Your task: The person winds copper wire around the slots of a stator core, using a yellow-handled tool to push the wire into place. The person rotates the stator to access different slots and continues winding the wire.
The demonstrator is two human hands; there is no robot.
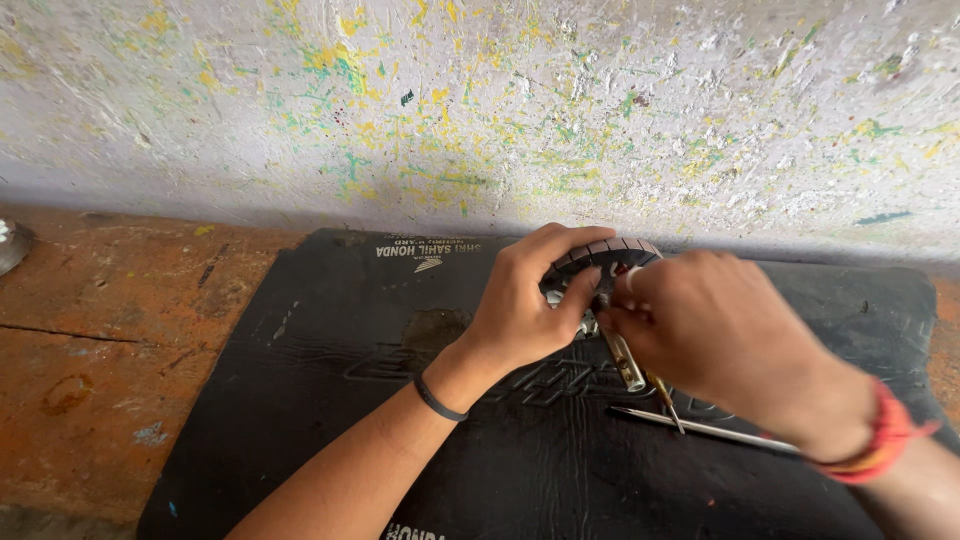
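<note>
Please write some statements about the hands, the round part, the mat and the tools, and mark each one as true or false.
1. The left hand grips a round ribbed part. True.
2. The work is done on a white cloth. False: a black rubber mat lies on the rusty orange surface.
3. The right hand holds a slim metal tool against the part. True.
4. The left wrist wears a red thread band. False: it wears a thin black band; the red band is on the right wrist.
5. A thin metal rod lies on the mat. True.
</note>
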